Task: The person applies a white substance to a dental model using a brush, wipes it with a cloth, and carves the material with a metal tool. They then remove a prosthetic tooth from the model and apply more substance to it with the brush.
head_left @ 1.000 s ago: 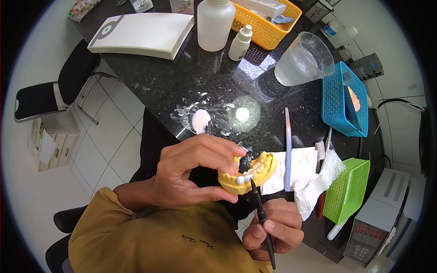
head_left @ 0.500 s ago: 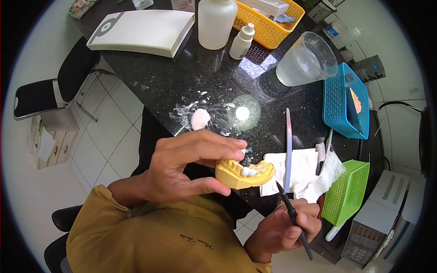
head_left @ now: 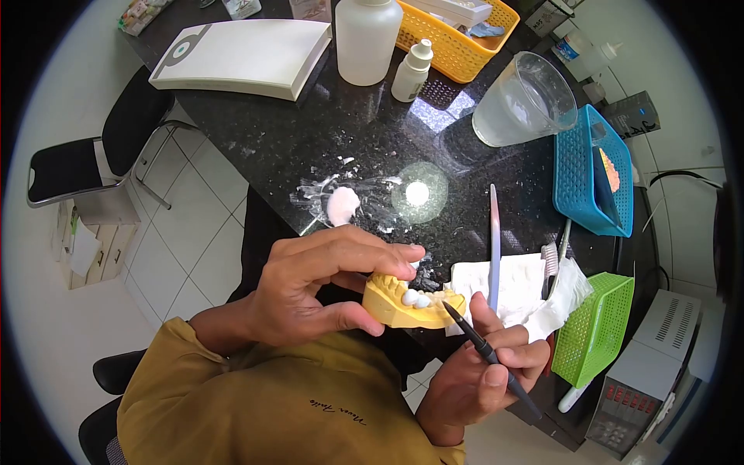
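Observation:
My left hand holds a yellow dental cast between thumb and fingers, over the front of the dark counter. White tooth forms stand out along the cast's near side; the fingers hide part of its far side. In my right hand is a slim black fine-tipped brush, gripped like a pen. The brush's tip is right at the cast's right end.
Pink powder and white powder lie behind the cast. A spatula rests on white tissue to the right. Around the counter stand a glass of water, bottles and a blue basket.
My right hand has moved up and left, bringing the brush tip from beside the cast to its right end. The cast has shifted slightly down and left.

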Demonstrator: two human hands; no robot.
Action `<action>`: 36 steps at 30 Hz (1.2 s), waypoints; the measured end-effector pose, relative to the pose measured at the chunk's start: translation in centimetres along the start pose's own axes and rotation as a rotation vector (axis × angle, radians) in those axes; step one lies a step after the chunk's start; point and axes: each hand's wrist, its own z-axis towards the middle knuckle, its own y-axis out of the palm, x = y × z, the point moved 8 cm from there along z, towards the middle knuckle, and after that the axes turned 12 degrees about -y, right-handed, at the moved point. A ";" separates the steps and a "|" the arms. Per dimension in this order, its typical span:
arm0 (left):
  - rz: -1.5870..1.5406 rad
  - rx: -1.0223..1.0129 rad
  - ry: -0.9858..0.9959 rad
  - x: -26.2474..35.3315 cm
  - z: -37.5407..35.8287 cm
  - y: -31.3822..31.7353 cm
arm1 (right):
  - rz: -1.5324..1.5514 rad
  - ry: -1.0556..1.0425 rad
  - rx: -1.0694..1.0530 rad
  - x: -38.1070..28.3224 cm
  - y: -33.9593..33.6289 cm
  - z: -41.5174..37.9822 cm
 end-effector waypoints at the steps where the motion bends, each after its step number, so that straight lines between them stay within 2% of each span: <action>1: 0.001 -0.003 0.013 0.1 0.0 0.0 | 0.071 -0.016 -0.027 -0.1 0.1 0.0; 36: 0.084 -0.006 0.112 0.3 0.0 0.1 | 0.042 0.003 -0.045 0.0 0.1 0.1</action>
